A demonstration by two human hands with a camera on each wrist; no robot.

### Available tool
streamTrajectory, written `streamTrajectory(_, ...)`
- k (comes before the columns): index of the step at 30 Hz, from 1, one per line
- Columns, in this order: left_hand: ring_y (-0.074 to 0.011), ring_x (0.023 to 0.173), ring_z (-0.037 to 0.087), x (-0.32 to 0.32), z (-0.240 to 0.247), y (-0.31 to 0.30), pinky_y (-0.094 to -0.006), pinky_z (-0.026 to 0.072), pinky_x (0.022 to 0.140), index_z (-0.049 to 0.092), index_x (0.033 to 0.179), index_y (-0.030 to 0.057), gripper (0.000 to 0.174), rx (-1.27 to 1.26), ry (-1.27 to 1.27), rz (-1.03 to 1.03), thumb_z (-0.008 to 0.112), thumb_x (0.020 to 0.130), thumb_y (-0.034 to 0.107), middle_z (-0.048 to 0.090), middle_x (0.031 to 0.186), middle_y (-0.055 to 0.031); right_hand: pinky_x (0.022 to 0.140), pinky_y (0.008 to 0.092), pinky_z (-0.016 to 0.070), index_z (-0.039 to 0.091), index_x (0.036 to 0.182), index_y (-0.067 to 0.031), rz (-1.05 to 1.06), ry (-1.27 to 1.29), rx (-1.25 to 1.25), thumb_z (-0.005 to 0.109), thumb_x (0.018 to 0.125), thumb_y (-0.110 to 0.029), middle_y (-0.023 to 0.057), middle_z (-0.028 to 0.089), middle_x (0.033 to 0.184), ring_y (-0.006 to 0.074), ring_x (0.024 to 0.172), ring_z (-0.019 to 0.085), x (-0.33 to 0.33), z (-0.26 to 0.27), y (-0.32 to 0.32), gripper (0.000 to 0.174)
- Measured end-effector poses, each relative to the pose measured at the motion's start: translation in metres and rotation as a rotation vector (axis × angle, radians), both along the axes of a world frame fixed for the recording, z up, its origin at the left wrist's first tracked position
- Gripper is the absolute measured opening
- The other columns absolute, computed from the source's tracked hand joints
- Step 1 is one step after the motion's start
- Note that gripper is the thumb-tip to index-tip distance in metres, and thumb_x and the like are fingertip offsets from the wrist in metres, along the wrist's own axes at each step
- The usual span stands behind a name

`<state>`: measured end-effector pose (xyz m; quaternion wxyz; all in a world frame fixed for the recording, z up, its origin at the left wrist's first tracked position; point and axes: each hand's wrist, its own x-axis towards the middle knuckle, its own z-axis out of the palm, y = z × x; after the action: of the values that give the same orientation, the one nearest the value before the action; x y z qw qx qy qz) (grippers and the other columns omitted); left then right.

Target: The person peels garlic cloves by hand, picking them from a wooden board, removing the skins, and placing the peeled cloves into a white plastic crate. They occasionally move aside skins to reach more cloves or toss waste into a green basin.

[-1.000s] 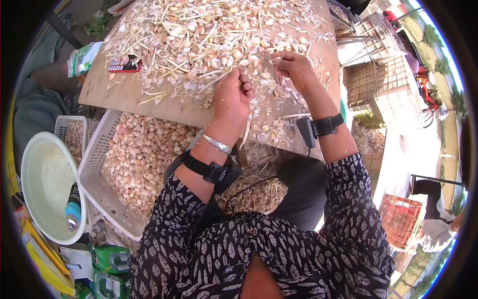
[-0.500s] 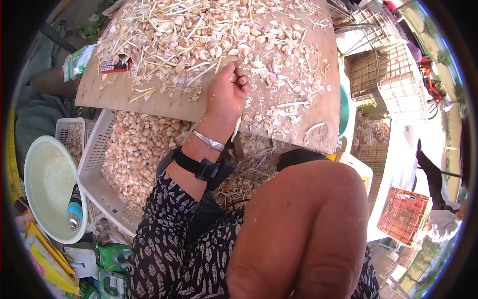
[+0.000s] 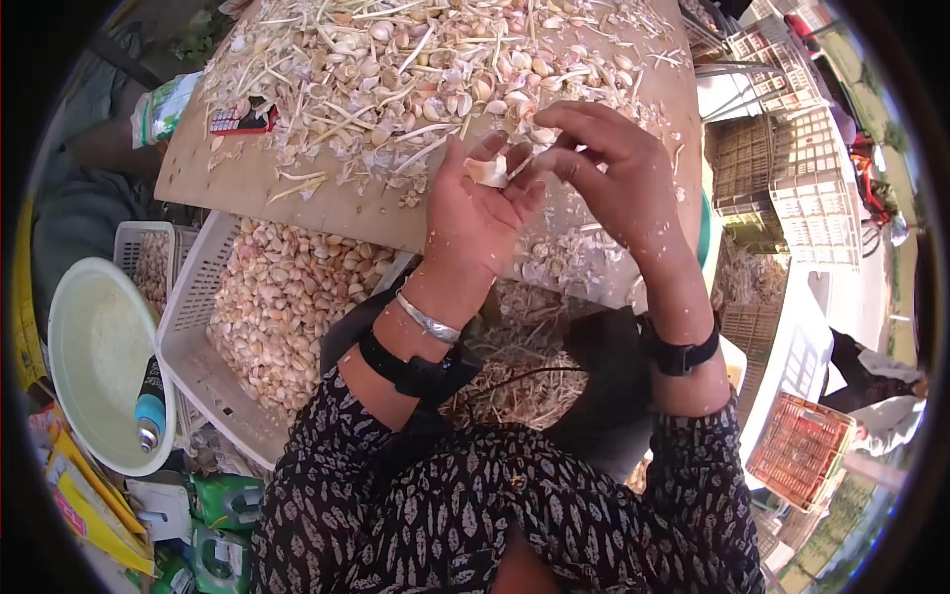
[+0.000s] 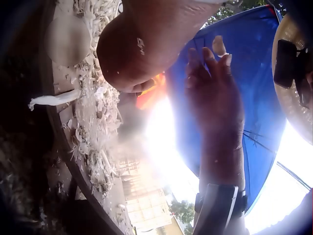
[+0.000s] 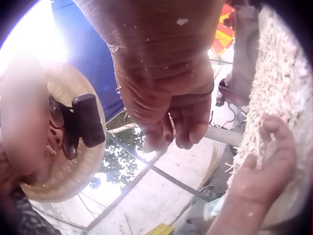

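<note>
Close over the front of the wooden board [image 3: 396,230], my left hand [image 3: 473,213] is turned palm up with its fingers loosely spread. A pale garlic piece [image 3: 486,172] with papery skin rests against those fingers. Just right of it, my right hand [image 3: 628,178] bends its fingers toward the left fingertips. In the left wrist view, the right hand [image 4: 217,105] pinches a garlic clove [image 4: 219,45] between thumb and fingertips. Heaped garlic cloves [image 3: 455,104], dry stalks and skins cover the board beyond both hands.
A white crate [image 3: 193,297] full of cloves stands below the board's front left edge. Left of it are a pale green basin [image 3: 99,346] and a blue-black bottle [image 3: 150,411]. A red phone [image 3: 244,121] lies on the board. Plastic crates [image 3: 816,208] stand at right.
The right hand rose close before the head camera, then came back down beside the left. The left hand, curled before, has turned palm up and spread, showing the garlic piece.
</note>
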<state>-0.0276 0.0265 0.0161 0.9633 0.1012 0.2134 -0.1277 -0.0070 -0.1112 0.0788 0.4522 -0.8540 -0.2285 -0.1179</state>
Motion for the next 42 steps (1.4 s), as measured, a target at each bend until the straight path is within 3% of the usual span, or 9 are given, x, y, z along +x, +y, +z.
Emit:
streamTrajectory(6,-0.0315,0.093,0.057,0.023,-0.019,0.009,-0.0387,0.0509,0.078,0.055,0.102,0.0008,0.037,-0.064,-0.002,0.101,0.038,0.096,0.033,0.058,0.099,-0.0188,0.073,0.0386,0.0476,0.065,0.089,-0.0078,-0.033,-0.102,-0.580,0.063,0.075,-0.014,0.0115,0.060,0.083,0.0308,0.083,0.059,0.071,-0.087,-0.021,0.015)
streamTrajectory(12,-0.0332,0.095,0.057,0.025,-0.011,0.011,-0.0409,0.0494,0.081,0.049,0.109,0.0007,0.039,-0.054,-0.014,0.123,0.036,0.097,0.035,0.057,0.103,-0.0200,0.069,0.0330,0.0479,0.064,0.098,-0.0046,-0.183,0.084,-0.128,0.058,0.085,-0.019,0.0120,0.064,0.089,0.0234,0.078,0.062,0.069,-0.082,-0.033,0.020)
streamTrajectory(15,-0.0235,0.077,0.057,0.028,-0.018,0.011,-0.0336,0.0495,0.067,0.050,0.102,0.0028,0.029,-0.053,-0.013,0.096,0.042,0.095,0.029,0.058,0.090,-0.0137,0.061,0.0232,0.0471,0.059,0.106,0.0020,0.092,0.538,0.516,0.051,0.091,-0.013,0.0071,0.064,0.086,0.0096,0.068,0.057,-0.004,0.008,-0.011,0.022)
streamTrajectory(20,-0.0095,0.049,0.035,0.030,-0.015,0.010,-0.0241,0.0297,0.044,0.050,0.091,0.0080,0.006,0.095,0.051,0.104,0.050,0.092,0.014,0.045,0.064,0.0000,0.041,0.0217,0.0467,0.060,0.089,0.0146,1.075,0.417,0.971,0.051,0.088,0.004,0.0255,0.060,0.070,0.0199,0.054,0.060,-0.098,0.096,0.034,0.014)
streamTrajectory(22,-0.0098,0.051,0.038,0.028,-0.017,0.007,-0.0238,0.0295,0.046,0.050,0.092,0.0079,0.009,0.115,0.048,0.098,0.048,0.093,0.016,0.046,0.067,-0.0001,0.045,0.0251,0.0496,0.059,0.088,0.0136,1.374,0.426,0.978,0.045,0.092,-0.002,0.0260,0.060,0.073,0.0265,0.055,0.061,-0.088,0.112,0.046,0.022)
streamTrajectory(25,-0.0103,0.055,0.041,0.025,-0.020,0.005,-0.0243,0.0311,0.047,0.050,0.090,0.0082,0.012,0.077,-0.056,0.093,0.046,0.094,0.019,0.047,0.069,0.0005,0.046,0.0260,0.0535,0.064,0.090,0.0012,1.102,0.489,1.031,0.053,0.091,-0.015,0.0191,0.066,0.084,0.0289,0.067,0.066,-0.109,0.112,0.029,0.019)
streamTrajectory(27,-0.0106,0.055,0.041,0.023,-0.020,0.005,-0.0241,0.0314,0.047,0.050,0.090,0.0082,0.012,0.085,-0.038,0.101,0.046,0.094,0.019,0.047,0.069,0.0005,0.043,0.0285,0.0503,0.056,0.096,0.0106,1.575,1.192,0.488,0.032,0.097,-0.008,0.0230,0.059,0.068,0.0260,0.052,0.060,-0.077,0.119,0.016,0.031)
streamTrajectory(33,-0.0141,0.061,0.047,0.020,-0.016,0.014,-0.0262,0.0371,0.053,0.052,0.090,0.0064,0.018,-0.005,-0.037,0.139,0.044,0.095,0.022,0.050,0.072,-0.0024,0.041,0.0181,0.0493,0.066,0.083,0.0016,0.626,0.464,1.087,0.056,0.088,-0.008,0.0161,0.065,0.079,0.0185,0.057,0.062,-0.127,0.117,0.062,0.015)
streamTrajectory(42,-0.0193,0.069,0.054,0.015,-0.016,0.028,-0.0299,0.0427,0.058,0.055,0.095,0.0051,0.030,-0.032,0.029,0.192,0.040,0.096,0.031,0.056,0.077,-0.0066,0.038,0.0231,0.0423,0.060,0.092,0.0030,0.712,0.344,0.866,0.057,0.087,-0.011,0.0146,0.059,0.079,0.0152,0.048,0.052,-0.013,0.070,0.032,0.015)
